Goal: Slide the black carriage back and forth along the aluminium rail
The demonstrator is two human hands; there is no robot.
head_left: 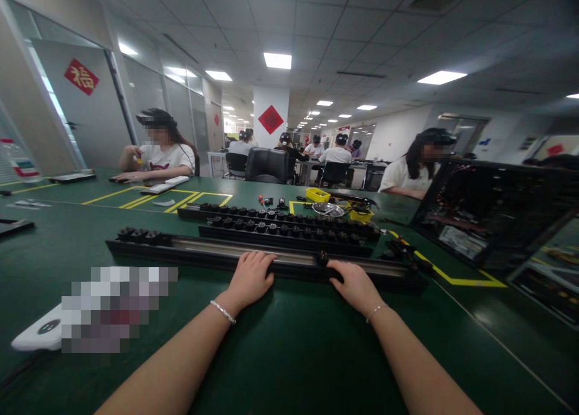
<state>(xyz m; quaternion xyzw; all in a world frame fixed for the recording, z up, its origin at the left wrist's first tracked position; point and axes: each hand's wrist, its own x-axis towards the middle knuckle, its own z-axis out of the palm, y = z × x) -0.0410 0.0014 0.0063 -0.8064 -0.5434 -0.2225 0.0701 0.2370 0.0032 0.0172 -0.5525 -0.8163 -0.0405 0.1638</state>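
Observation:
A long black rail (pixel 217 253) with a lighter channel lies across the green table in front of me. My left hand (pixel 251 280) has its fingers over the near edge and its thumb toward the right, gripping the rail. Farther right, my right hand (pixel 356 286) grips the same near edge with bent fingers. Its index fingertip is beside a small black socket-like piece (pixel 322 257) in the channel; whether they touch I cannot tell. Several similar black pieces (pixel 142 235) are at the rail's left end. Behind it are black rails (pixel 284 237) carrying rows of such pieces.
A white device (pixel 40 330), partly blurred, lies at left front. Beyond the rails are a metal dish (pixel 328 210), a yellow bin (pixel 317 195) and small parts. An open black case (pixel 493 216) stands right. Co-workers sit left (pixel 158 152) and right (pixel 409 171).

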